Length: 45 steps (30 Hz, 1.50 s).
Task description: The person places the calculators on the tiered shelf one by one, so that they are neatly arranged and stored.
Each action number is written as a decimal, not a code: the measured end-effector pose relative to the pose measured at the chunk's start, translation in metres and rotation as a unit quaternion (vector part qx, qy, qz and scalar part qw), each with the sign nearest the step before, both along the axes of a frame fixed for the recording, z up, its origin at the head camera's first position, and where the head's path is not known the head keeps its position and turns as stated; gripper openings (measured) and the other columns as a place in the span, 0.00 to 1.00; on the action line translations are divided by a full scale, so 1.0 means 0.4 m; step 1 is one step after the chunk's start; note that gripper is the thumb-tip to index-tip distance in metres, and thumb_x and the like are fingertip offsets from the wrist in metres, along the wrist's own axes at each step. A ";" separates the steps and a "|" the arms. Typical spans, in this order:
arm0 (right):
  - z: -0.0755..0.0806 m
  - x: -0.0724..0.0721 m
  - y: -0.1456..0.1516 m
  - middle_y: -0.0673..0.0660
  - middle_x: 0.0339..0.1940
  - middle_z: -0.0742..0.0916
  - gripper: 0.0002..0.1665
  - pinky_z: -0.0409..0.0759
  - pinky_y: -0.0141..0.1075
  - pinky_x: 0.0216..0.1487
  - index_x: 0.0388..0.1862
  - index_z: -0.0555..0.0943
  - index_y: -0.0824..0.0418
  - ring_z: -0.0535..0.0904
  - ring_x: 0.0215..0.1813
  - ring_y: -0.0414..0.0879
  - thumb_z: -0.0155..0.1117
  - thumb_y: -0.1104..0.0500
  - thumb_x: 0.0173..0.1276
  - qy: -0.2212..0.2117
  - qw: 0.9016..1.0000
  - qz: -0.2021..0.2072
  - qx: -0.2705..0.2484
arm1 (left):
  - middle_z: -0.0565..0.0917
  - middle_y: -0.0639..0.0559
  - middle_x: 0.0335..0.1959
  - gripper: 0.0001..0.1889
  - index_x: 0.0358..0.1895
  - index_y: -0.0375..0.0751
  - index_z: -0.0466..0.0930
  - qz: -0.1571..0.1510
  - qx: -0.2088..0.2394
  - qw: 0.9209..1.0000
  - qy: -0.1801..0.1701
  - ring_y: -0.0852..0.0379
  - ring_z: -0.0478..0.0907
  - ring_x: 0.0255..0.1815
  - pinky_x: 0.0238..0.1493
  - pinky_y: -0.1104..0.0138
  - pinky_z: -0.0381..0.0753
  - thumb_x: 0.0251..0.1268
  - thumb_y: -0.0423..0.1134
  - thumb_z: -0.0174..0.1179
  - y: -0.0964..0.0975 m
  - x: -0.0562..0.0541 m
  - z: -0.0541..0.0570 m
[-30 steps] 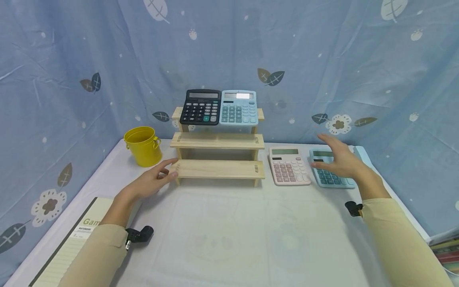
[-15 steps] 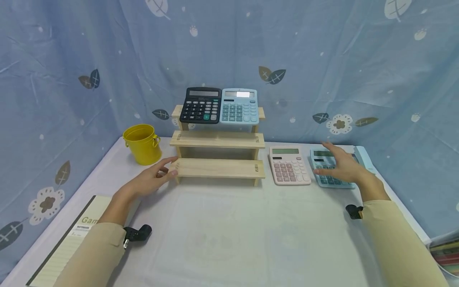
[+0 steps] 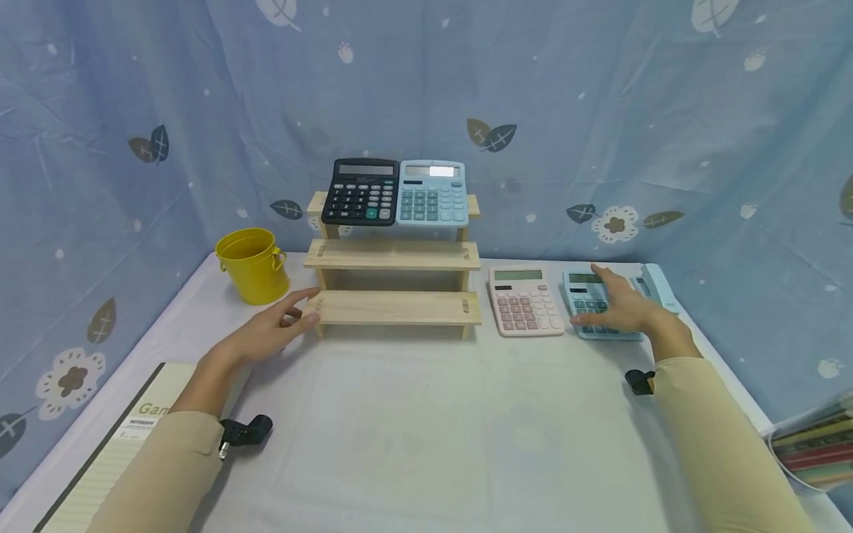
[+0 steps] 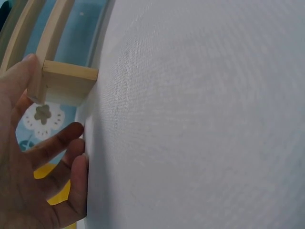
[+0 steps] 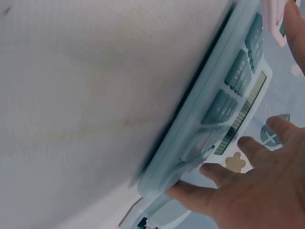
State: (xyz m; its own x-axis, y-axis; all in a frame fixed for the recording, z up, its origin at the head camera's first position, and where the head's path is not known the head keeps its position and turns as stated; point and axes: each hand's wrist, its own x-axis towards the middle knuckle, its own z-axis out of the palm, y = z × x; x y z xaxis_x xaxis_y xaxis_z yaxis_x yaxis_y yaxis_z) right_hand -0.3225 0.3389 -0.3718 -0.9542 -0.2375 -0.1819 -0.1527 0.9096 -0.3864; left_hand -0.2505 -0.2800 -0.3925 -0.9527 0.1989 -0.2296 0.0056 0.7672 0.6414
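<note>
My left hand pinches the left end of the lowest board of a three-tier wooden shelf, thumb on the near face. In the left wrist view its other fingers are bent and spread close to the tabletop. My right hand hovers spread over a light-blue calculator lying at the right; the thumb points left, apart from the fingers. In the right wrist view the little finger is right at the edge of this calculator. A pink calculator lies beside it, nearer the shelf.
On the top tier lean a black calculator and another light-blue calculator. A yellow bucket stands left of the shelf, with a notebook in front. A light-blue object stands far right; books fill a holder at the right edge.
My right hand has come down closer over the light-blue calculator. The left hand keeps its place at the shelf's end, and the head view has shifted slightly.
</note>
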 end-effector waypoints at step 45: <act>0.062 0.069 -0.049 0.66 0.85 0.35 0.79 0.50 0.79 0.68 0.83 0.21 0.47 0.35 0.82 0.74 0.77 0.52 0.61 0.012 0.984 -0.009 -0.178 | 0.69 0.32 0.71 0.40 0.83 0.66 0.48 -0.004 0.008 1.000 0.013 0.33 0.72 0.68 0.57 0.46 0.81 0.74 0.71 0.47 -0.002 0.004 -0.008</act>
State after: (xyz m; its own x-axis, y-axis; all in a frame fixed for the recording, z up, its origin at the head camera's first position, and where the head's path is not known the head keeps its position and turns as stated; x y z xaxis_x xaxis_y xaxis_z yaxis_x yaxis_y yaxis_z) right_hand -0.2947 0.3194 -0.3471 -0.9618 -0.2652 -0.0676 -0.1508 0.7198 -0.6776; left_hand -0.2489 -0.2806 -0.3959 -0.9564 0.2110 -0.2018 0.0289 0.7564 0.6535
